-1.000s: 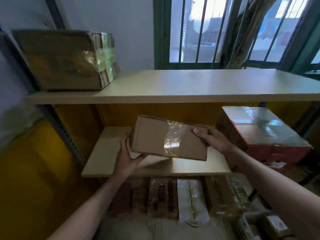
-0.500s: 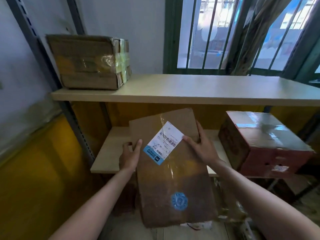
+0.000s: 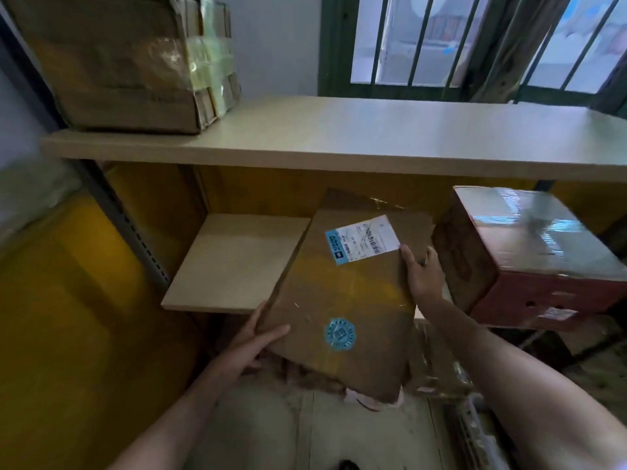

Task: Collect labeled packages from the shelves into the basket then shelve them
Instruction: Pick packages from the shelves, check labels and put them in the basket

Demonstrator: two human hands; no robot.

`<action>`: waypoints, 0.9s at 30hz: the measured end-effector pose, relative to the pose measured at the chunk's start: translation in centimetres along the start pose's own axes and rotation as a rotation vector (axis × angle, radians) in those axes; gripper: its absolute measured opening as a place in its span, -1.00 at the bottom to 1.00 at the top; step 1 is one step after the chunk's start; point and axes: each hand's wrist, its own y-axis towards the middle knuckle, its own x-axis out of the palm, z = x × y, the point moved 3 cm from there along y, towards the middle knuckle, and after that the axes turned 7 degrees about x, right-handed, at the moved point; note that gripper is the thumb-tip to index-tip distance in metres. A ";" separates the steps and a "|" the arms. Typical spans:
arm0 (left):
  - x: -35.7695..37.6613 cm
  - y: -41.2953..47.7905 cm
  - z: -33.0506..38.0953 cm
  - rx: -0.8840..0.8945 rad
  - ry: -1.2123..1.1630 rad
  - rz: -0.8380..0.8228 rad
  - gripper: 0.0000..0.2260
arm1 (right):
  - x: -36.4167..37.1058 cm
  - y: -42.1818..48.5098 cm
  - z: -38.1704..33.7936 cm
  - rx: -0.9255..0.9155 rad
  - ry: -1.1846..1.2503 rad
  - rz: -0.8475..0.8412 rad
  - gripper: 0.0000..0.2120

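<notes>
Labeled package: flat brown carton, tilted, far end over the middle shelf, near end hanging off toward the floor.
Label: face up (likely turned so for reading).
Left hand: pinching near-left corner, thumb on top, bearing weight.
Right hand: clamped on right edge, steadying, just beside red box.
Basket: not in view.

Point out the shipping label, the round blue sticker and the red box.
shipping label (image 3: 363, 239), head view, its middle.
round blue sticker (image 3: 340, 334), head view, its centre.
red box (image 3: 529, 235), head view, taped top face.
</notes>
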 end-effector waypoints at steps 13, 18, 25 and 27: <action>5.3 9.9 -0.9 0.088 0.419 0.442 -0.44 | 5.1 5.0 5.6 -0.007 -0.493 -0.640 -0.26; 3.2 11.4 -0.3 0.187 0.419 0.533 -0.65 | 8.6 5.8 3.6 -0.002 -0.541 -0.709 -0.27; -6.9 8.6 -1.2 0.109 0.520 0.579 -0.63 | 18.5 0.7 0.9 -0.044 -0.579 -0.819 -0.28; -9.6 7.7 -1.1 0.059 0.596 0.561 -0.57 | 21.9 -1.6 0.3 -0.092 -0.614 -0.794 -0.30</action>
